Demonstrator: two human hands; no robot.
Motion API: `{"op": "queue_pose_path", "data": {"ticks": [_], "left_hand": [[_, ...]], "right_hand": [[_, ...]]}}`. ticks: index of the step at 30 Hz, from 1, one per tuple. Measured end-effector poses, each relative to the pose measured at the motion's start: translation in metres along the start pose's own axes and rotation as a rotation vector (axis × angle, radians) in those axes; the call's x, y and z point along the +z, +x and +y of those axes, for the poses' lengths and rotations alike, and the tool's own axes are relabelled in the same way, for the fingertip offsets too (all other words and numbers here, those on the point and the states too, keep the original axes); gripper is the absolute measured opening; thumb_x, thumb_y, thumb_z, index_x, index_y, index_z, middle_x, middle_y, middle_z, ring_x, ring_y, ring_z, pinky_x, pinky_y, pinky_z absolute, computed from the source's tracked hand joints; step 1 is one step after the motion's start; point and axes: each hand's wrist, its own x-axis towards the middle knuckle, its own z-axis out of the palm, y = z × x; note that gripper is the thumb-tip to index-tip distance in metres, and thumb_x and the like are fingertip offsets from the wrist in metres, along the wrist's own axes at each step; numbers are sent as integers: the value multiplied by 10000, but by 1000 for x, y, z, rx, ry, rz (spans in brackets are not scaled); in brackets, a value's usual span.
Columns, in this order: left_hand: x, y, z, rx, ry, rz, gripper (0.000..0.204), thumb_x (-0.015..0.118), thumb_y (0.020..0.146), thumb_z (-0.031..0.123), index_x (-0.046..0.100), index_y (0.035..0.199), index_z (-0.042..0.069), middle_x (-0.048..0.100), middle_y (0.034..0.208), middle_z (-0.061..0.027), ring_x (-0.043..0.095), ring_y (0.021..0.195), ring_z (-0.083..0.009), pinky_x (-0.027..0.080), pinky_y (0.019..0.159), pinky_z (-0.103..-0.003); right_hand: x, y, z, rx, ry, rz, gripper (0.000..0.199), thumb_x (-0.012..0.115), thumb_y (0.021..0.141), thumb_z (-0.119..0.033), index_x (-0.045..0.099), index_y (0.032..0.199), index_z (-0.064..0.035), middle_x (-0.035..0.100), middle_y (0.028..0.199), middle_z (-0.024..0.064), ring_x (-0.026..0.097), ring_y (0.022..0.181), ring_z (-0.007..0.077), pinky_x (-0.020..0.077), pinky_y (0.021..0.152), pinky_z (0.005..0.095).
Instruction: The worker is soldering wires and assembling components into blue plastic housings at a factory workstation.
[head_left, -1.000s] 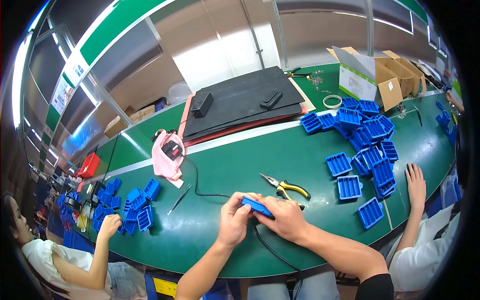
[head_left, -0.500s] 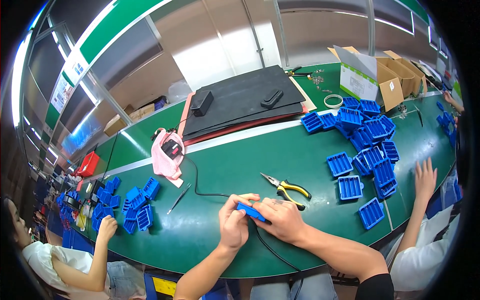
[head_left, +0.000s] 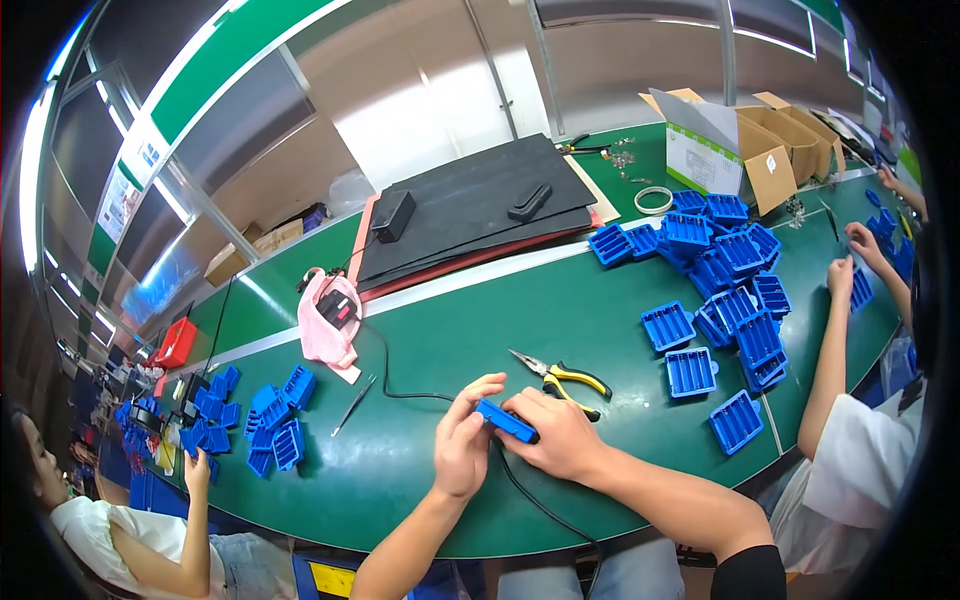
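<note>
At the near edge of the green table I hold one blue battery holder (head_left: 507,421) edge-on between both hands, so its slots are hidden. My left hand (head_left: 462,440) grips its left end with thumb and fingers. The other end is in my right hand (head_left: 556,436), the fingers curled over it. Just beyond my right hand lie yellow-and-black pliers (head_left: 565,383), jaws pointing away to the left. A black cable (head_left: 540,495) passes beneath my hands. To the left lie grey tweezers (head_left: 354,406).
Blue slotted holders form a pile (head_left: 735,280) on the right and a smaller group (head_left: 277,413) on the left. Behind are a pink cloth (head_left: 326,322), black sheets (head_left: 470,222) and cardboard boxes (head_left: 715,150). Co-workers' hands (head_left: 197,468) handle blue pieces on both sides.
My hands stay on the blue holder, which is slightly turned. The view has shifted a little. The right co-worker's hand has moved farther away to a blue holder; the left co-worker's hand has shifted left.
</note>
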Motion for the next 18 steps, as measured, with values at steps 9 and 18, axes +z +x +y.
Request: {"op": "queue_pose_path", "data": {"ticks": [9,18], "left_hand": [[7,1,-2,-102,151,-67,707,612,840,34,250,1446,67,261,1487,-156,334,1351,-278,313,1079,-388],[4,-2,-5,-162,115,-40,654,656,806,68,327,1370,56,372,1409,-130,464,1210,-221,432,974,-339]], "right_hand": [[-4,-1,1,38,-28,28,310,679,785,-191,548,1041,-77,530,966,122,614,762,355,508,614,448],[-1,-3,2,16,-129,-6,370,699,761,-194,538,1071,-70,529,976,137,626,745,356,514,610,449]]}}
